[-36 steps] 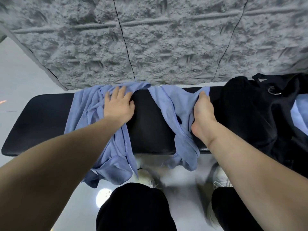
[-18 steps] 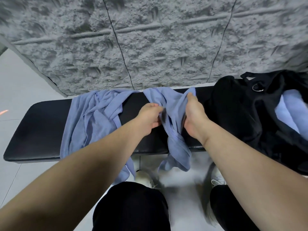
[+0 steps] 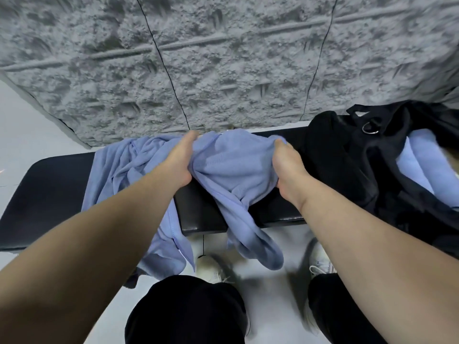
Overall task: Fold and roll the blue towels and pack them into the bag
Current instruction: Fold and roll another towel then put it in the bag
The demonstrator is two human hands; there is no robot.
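Black bag (image 3: 347,165) holds rolled blue towels (image 3: 419,160).

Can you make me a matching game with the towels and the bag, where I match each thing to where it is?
Things:
1. Towel in the middle
2. Towel on the left
3. Rolled towels
4. Black bag

Places:
A. Inside the open bag
B. Lying loose on the bench, hanging over its front edge
C. Held by both the left hand and the right hand
D. Sitting at the right end of the bench

Pairs: 1-C, 2-B, 3-A, 4-D
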